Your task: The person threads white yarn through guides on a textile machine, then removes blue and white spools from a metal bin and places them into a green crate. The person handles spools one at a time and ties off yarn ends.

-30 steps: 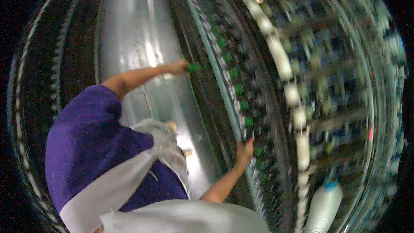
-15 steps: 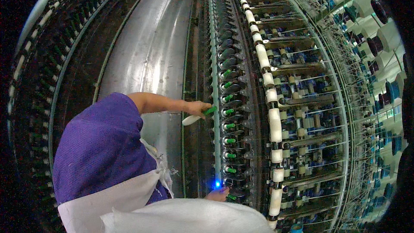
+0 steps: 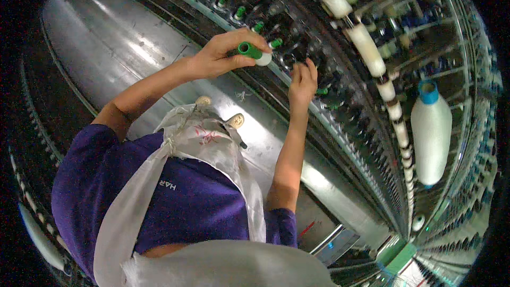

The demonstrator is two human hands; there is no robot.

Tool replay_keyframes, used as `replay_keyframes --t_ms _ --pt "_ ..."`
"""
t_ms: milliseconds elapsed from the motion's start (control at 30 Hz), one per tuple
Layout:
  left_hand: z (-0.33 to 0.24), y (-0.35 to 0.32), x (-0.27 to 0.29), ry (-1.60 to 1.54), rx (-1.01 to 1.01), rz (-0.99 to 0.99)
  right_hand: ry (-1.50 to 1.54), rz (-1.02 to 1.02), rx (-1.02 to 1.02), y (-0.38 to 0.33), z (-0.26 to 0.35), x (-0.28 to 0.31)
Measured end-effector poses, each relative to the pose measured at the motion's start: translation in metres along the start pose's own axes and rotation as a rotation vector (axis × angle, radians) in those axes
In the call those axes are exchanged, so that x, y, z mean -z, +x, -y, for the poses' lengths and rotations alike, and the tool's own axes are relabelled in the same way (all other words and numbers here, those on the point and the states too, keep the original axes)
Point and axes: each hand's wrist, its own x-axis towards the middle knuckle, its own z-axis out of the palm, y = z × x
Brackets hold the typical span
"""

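My left hand (image 3: 227,54) is wrapped round a green-ended bobbin (image 3: 248,50). The tube's hollow green end faces up, and white yarn shows at its other end, beside the machine's rail. To its right, my right hand (image 3: 303,86) is raised over the row of spindles, fingers bent together at an unoccupied-looking spot; whatever they pinch is too small to make out. Between the two hands, a green-topped bobbin (image 3: 275,43) stands in the row. More green tube tops, such as the green tube (image 3: 240,13), line up beyond my left hand.
White rollers (image 3: 366,48) run along the machine above the spindles. A large white yarn package (image 3: 431,141) with a blue end hangs at the right. A metal floor (image 3: 133,48) lies below, with loose thread (image 3: 243,95) on it.
The view has swung round, so the spindle row now slants across it. My left hand still holds a bobbin, now with its green end upward. My right hand shows more fully, closer to the left.
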Motion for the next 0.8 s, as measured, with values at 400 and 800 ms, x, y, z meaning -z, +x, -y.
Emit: replay_keyframes --t_ms 400,800 --pt "0.06 0.072 -0.077 0.228 0.076 -0.221 1.033 0.139 -0.254 0.063 0.04 0.063" --pt "0.174 0.023 -0.162 0.372 0.413 -0.344 0.937 0.038 0.115 0.081 0.106 0.134"
